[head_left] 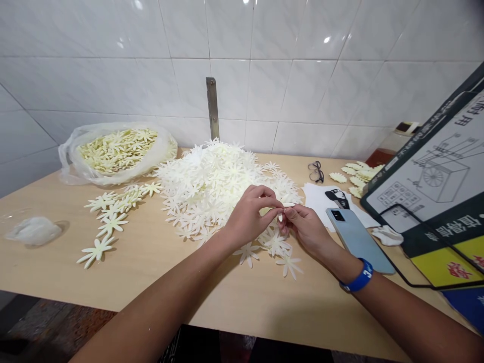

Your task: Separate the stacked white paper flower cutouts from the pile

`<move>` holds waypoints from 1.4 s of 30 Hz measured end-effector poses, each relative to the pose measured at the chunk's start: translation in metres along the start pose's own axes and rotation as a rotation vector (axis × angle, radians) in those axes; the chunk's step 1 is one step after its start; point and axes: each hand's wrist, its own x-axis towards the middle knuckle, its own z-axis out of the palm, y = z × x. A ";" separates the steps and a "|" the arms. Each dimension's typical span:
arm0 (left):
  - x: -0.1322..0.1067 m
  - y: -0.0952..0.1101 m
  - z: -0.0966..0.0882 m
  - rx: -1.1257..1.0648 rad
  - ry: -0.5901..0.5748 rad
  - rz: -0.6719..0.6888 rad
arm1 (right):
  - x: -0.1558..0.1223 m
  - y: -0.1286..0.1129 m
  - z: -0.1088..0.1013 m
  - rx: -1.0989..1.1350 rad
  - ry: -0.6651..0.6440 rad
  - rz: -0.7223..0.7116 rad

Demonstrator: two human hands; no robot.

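My left hand (251,214) and my right hand (304,229) meet in front of the pile, their fingertips pinching a small white flower piece (281,214). Its shape is mostly hidden by my fingers. Behind them lies a large heap of flat white flower cutouts (212,191), and several loose ones (275,243) sit under my wrists. A blue wristband (357,275) circles my right wrist.
A plastic bag (71,156) of pale yellow-green flowers and a row of cutouts (109,217) lie left on the wooden table (49,262). A phone (357,239), glasses (315,171) and a printed board (427,166) lie right. Tiles line the wall behind.
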 end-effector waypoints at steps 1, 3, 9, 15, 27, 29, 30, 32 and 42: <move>0.000 0.000 0.000 -0.002 -0.006 -0.004 | 0.000 0.000 0.000 0.001 -0.001 0.000; 0.000 0.001 0.000 -0.010 -0.014 -0.012 | 0.000 -0.001 0.000 0.005 -0.004 0.004; 0.000 0.002 0.000 -0.042 -0.017 -0.028 | 0.000 -0.003 0.002 0.038 -0.004 0.012; 0.000 0.004 -0.001 -0.071 -0.017 -0.052 | 0.001 0.000 0.001 0.010 -0.016 0.004; -0.001 0.004 0.001 -0.100 0.005 -0.097 | 0.000 -0.001 0.002 -0.030 -0.052 -0.028; -0.001 0.003 0.001 -0.103 0.009 -0.107 | 0.000 -0.002 0.002 -0.048 -0.055 -0.029; -0.001 0.003 0.001 -0.102 0.008 -0.112 | 0.000 -0.002 0.002 -0.054 -0.055 -0.027; 0.000 0.003 0.001 -0.097 0.002 -0.124 | 0.000 -0.002 0.002 -0.067 -0.056 -0.020; 0.000 0.001 0.001 -0.053 -0.030 -0.163 | -0.001 -0.006 0.004 -0.163 -0.083 -0.046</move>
